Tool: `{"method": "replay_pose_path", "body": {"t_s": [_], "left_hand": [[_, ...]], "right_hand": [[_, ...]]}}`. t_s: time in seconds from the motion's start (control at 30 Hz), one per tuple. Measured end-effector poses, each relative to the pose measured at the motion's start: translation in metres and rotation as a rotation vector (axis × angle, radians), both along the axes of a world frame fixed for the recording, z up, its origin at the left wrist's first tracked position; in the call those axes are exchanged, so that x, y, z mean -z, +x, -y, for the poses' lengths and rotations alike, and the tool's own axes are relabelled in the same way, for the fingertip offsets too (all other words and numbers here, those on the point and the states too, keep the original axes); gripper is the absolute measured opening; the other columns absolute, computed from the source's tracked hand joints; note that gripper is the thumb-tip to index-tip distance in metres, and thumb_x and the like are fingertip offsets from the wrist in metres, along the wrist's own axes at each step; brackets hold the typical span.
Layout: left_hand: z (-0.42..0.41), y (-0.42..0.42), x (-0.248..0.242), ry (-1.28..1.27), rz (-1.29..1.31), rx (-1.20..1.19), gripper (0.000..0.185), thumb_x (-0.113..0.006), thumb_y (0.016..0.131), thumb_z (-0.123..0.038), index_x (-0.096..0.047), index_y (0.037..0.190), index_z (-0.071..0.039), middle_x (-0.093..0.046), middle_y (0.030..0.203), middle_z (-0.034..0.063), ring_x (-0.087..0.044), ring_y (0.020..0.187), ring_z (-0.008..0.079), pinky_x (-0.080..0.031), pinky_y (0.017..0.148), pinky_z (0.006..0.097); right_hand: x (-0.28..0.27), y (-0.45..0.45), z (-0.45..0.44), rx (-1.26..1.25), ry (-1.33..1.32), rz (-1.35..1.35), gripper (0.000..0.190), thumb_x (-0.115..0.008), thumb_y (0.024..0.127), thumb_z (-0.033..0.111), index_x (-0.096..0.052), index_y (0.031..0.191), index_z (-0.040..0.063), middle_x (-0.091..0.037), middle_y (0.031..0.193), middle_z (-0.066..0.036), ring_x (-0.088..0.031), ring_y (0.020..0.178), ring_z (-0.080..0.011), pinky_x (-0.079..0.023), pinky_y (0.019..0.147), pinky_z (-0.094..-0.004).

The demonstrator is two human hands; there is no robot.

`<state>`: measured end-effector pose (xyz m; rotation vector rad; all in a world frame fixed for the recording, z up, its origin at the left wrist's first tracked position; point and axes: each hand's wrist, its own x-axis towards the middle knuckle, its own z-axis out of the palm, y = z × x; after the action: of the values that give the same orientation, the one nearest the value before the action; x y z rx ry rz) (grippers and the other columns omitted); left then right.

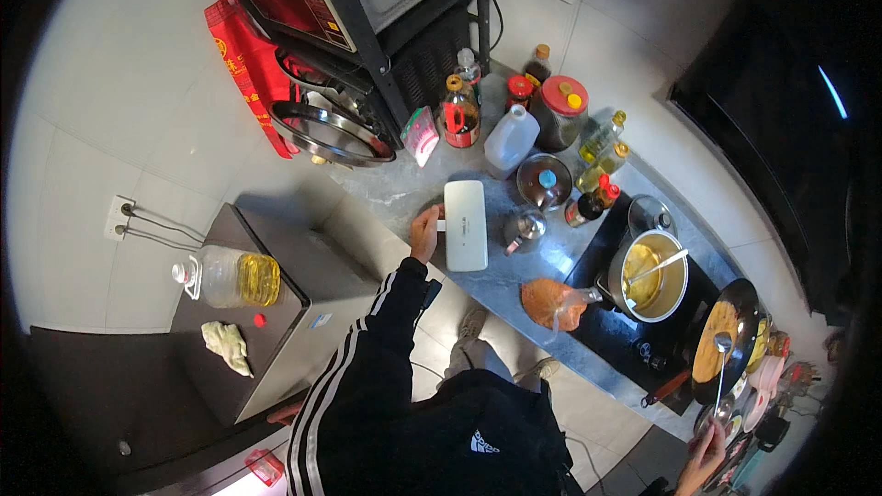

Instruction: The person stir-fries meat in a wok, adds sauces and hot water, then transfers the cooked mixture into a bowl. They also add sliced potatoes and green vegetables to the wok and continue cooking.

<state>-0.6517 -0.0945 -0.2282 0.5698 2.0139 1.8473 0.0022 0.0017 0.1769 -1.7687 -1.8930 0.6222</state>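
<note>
My left hand [426, 231] grips the small side handle of a white lidded container [466, 226] at the counter's front edge. At the lower right, my right hand [704, 453] is closed at the end of a metal ladle [721, 372]. The ladle's bowl rests over an orange-brown layer of food [714, 339] in a black wok [745, 331]. Beside the wok, a deep pot [679, 282] holds yellow liquid and a spoon [658, 267]. A plastic bag of orange-brown food [544, 303] lies between the container and the cooktop [606, 344].
Bottles, jars and a white jug [511, 141] crowd the counter's back. A glass teapot [527, 226] stands right of the container. Left, an oil bottle [234, 279] and cloth [226, 348] lie on a grey cabinet [207, 386]. Another person's hand [284, 415] shows below it.
</note>
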Motion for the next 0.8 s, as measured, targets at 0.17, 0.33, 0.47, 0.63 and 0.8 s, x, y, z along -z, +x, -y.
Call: {"method": "replay_pose_path", "body": {"t_s": [0.17, 0.33, 0.47, 0.63, 0.8], "left_hand": [[-0.055, -0.072, 0.0, -0.203, -0.336, -0.222, 0.04, -0.058, 0.1, -0.025, -0.065, 0.134, -0.005, -0.044, 0.152, 0.0257, -0.047, 0.134, 0.0347, -0.037, 0.112, 0.0391], [-0.089, -0.118, -0.013, -0.296, -0.187, -0.242, 0.048, -0.058, 0.095, -0.02, -0.057, 0.139, 0.0, -0.041, 0.153, 0.0272, -0.039, 0.143, 0.0411, -0.029, 0.12, 0.0412], [-0.067, -0.092, -0.047, -0.217, -0.346, -0.197, 0.042, -0.056, 0.096, -0.012, -0.058, 0.135, 0.004, -0.056, 0.14, 0.0243, -0.052, 0.132, 0.0393, -0.038, 0.113, 0.0414], [-0.025, -0.024, -0.157, -0.177, -0.627, -0.066, 0.037, -0.056, 0.096, -0.004, -0.061, 0.132, 0.002, -0.062, 0.133, 0.0228, -0.061, 0.12, 0.0382, -0.047, 0.104, 0.0397], [-0.005, 0.099, -0.288, 0.007, -0.462, 0.235, 0.039, -0.058, 0.096, 0.005, -0.06, 0.134, 0.003, -0.062, 0.132, 0.0156, -0.064, 0.112, 0.019, -0.053, 0.087, 0.0276]], "right_hand": [[-0.018, -0.036, 0.013, -0.019, -0.079, 0.164, 0.032, -0.055, 0.106, 0.022, -0.07, 0.109, -0.007, -0.061, 0.075, -0.003, -0.051, 0.065, -0.0124, -0.043, 0.06, -0.0288], [-0.011, -0.046, 0.01, -0.059, -0.093, 0.15, 0.031, -0.057, 0.105, 0.019, -0.069, 0.121, -0.005, -0.063, 0.079, -0.005, -0.054, 0.071, -0.0126, -0.045, 0.062, -0.0268], [0.004, -0.06, 0.007, -0.018, -0.167, -0.033, 0.026, -0.056, 0.105, 0.015, -0.067, 0.123, -0.001, -0.058, 0.081, -0.001, -0.051, 0.069, -0.0078, -0.04, 0.06, -0.0223], [0.032, -0.111, 0.011, -0.094, -0.059, -0.275, 0.033, -0.045, 0.108, 0.007, -0.059, 0.137, 0.0, -0.064, 0.089, -0.004, -0.052, 0.072, -0.009, -0.041, 0.063, -0.022], [0.051, -0.165, 0.008, -0.433, -0.015, -0.259, 0.063, -0.058, 0.091, -0.005, -0.041, 0.152, 0.001, -0.065, 0.129, -0.018, -0.062, 0.12, -0.0287, -0.047, 0.105, -0.0396]]}}
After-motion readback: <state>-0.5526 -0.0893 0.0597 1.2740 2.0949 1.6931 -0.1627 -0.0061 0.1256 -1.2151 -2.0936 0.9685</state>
